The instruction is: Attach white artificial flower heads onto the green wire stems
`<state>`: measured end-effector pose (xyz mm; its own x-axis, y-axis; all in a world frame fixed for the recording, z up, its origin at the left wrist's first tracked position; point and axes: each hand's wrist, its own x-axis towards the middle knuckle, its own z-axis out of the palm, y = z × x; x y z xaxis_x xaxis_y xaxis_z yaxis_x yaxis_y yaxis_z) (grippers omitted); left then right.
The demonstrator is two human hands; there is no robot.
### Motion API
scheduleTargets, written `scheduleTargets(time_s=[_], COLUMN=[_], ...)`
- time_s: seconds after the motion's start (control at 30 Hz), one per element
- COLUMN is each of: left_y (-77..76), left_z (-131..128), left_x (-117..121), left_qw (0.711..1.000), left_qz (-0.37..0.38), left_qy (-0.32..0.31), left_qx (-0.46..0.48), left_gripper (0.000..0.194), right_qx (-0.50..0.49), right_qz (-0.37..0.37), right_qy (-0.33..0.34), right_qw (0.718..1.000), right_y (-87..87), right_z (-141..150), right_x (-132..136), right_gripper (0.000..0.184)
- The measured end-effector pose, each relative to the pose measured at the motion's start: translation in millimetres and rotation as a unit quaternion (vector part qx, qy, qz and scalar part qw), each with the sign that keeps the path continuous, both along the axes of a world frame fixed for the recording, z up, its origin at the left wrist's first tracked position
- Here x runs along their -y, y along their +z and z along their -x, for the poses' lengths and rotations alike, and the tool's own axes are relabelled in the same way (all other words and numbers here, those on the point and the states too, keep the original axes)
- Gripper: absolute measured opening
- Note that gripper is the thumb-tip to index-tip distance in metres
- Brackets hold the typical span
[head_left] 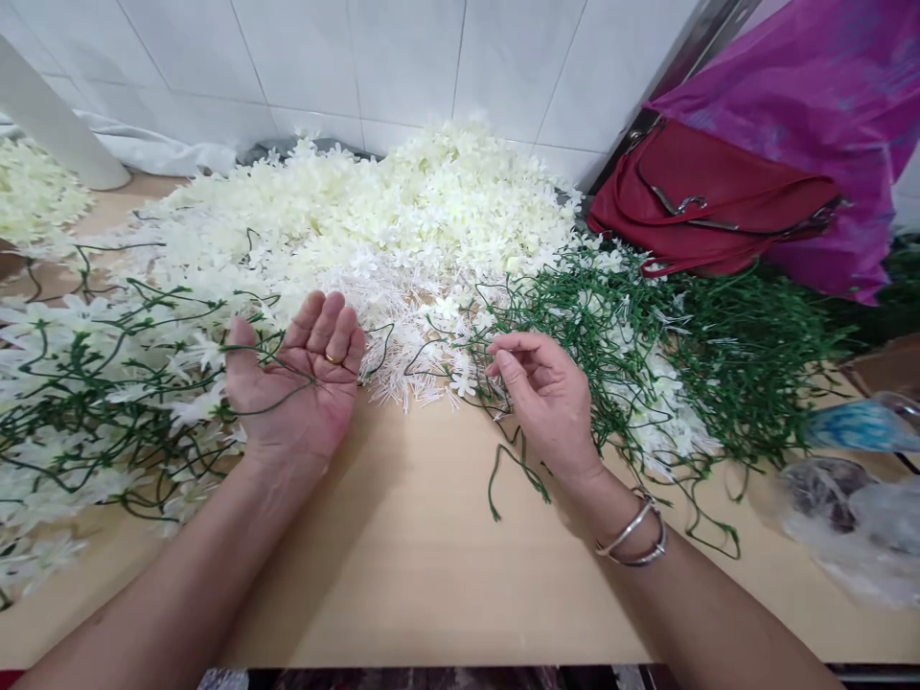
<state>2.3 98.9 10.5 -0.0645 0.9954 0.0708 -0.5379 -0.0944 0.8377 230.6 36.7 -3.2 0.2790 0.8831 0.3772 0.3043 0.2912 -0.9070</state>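
Observation:
My left hand (pixel 298 383) is turned palm up, its thumb apart from the slightly bent fingers. A thin green plastic stem (pixel 277 402) lies loosely across that palm, ungripped. Beside it spreads a heap of white artificial flowers on green stems (pixel 107 383). My right hand (pixel 550 398) is pinched, thumb against forefinger; what sits between the tips, if anything, is too small to make out. It hovers by the left edge of a tangle of bare green stems (pixel 747 355). Loose green stem pieces (pixel 514 470) lie just below it.
Loose white blossoms (pixel 431 201) are piled along the tiled wall (pixel 402 57). A red handbag (pixel 711 201) and a purple plastic bag (pixel 819 105) stand at the back right. Clear plastic bags (pixel 855 527) lie on the right of the wooden table (pixel 424 565). A pale post (pixel 57 115) rises at left.

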Motion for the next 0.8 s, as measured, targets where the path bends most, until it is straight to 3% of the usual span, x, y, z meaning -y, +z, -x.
scheduleTargets(time_s=[0.27, 0.37, 0.47, 0.57, 0.7, 0.8], left_y=[0.7, -1.5, -10.6, -17.9, -18.4, -18.6], left_z=[-9.6, -16.6, -23.4, -27.1, -25.9, -24.4], left_x=[7.3, 14.4, 18.8, 19.8, 19.4, 19.9], left_qw=[0.993, 0.975, 0.897, 0.841, 0.817, 0.806], left_qz=[0.048, -0.015, -0.158, -0.241, -0.264, -0.292], left_qy=[-0.103, -0.116, -0.062, -0.02, -0.008, -0.031], left_qx=[-0.014, -0.189, -0.407, -0.484, -0.513, -0.515], left_gripper=[0.065, 0.042, 0.019, 0.012, 0.012, 0.013], right_qx=[0.142, 0.232, 0.27, 0.229, 0.126, 0.051], right_qz=[-0.017, -0.006, 0.001, 0.004, 0.009, 0.034], right_qy=[0.037, 0.08, 0.076, 0.053, 0.007, 0.024], right_qw=[0.989, 0.969, 0.96, 0.972, 0.992, 0.998], right_y=[-1.9, -5.7, -9.3, -9.1, -3.4, -0.5], right_z=[-2.2, -3.2, -4.9, -5.9, -2.7, 1.8], right_x=[-1.8, -4.2, -5.7, -4.8, -0.7, 1.9], right_gripper=[0.008, 0.013, 0.008, 0.009, 0.007, 0.003])
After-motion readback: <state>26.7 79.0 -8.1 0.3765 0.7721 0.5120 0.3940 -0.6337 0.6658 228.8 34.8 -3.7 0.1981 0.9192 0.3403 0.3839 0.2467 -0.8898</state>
